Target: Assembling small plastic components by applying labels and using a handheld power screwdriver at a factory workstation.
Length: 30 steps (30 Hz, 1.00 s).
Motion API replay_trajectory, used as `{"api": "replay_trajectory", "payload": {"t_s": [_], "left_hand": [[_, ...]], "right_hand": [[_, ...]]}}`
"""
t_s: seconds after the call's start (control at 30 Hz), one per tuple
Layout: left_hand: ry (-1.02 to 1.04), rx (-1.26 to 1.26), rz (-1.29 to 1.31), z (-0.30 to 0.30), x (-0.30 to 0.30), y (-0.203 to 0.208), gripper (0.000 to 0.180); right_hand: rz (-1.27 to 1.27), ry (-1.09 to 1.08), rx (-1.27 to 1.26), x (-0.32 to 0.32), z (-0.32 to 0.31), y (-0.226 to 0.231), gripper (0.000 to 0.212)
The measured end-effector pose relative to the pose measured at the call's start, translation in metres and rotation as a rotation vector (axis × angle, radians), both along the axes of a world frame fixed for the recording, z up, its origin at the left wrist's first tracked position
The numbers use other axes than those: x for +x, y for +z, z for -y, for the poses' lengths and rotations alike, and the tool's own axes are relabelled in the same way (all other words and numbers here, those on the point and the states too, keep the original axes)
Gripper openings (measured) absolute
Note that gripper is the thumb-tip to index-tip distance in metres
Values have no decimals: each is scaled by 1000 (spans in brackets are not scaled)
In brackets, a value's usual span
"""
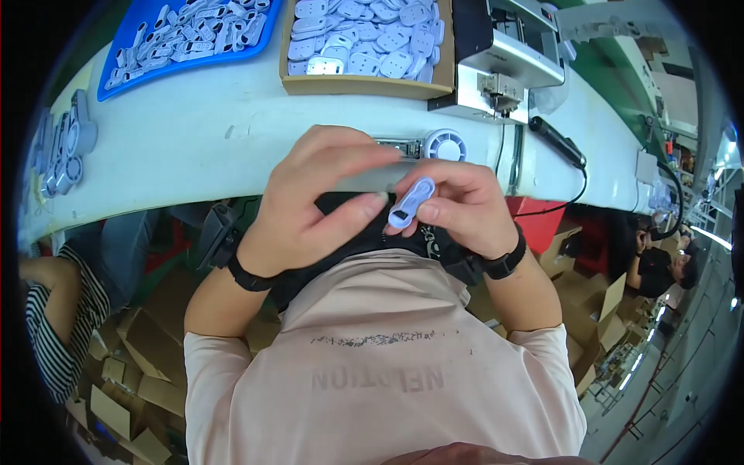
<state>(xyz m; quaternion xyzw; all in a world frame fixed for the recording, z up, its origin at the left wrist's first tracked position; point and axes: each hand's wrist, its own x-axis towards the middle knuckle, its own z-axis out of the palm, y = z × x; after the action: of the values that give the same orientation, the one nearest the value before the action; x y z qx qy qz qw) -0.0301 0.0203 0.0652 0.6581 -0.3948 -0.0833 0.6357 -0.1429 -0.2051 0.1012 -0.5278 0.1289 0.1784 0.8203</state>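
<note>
"What is the right hand (470, 208) doing?"

"It is holding a small pale part (411, 203). The thumb pinches one side and the fingers hold the other."

"What does the part look like?"

"It is long with round ends, and it has a dark patch near its low end. It tilts, with the top leaning to the right."

"Where is it?"

"Up in the hand, in front of the person's body, near the front edge of the white table (194, 136)."

"And the left hand (314, 205)?"

"It is open. The thumb and the pointing finger are wide apart, and the thumb tip is near the part. I can't tell if they touch."

"What is behind the hands?"

"A thing with a round fan end (446, 146) lies on the table. Farther back are a blue tray (182, 70) and a cardboard box (364, 87), both full of pale pieces (360, 35)."
</note>
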Motion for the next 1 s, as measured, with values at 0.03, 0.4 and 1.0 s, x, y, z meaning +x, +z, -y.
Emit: {"api": "replay_trajectory", "payload": {"t_s": [0.03,0.4,1.0], "left_hand": [[-86,29,-27,2,-3,7,36],[-247,127,-143,14,-25,22,25],[44,218,35,-18,-9,-5,32]], "right_hand": [[38,-11,36,-6,-4,-6,32],[10,70,157,-23,4,-10,29],[337,15,-657,-4,27,12,26]]}}
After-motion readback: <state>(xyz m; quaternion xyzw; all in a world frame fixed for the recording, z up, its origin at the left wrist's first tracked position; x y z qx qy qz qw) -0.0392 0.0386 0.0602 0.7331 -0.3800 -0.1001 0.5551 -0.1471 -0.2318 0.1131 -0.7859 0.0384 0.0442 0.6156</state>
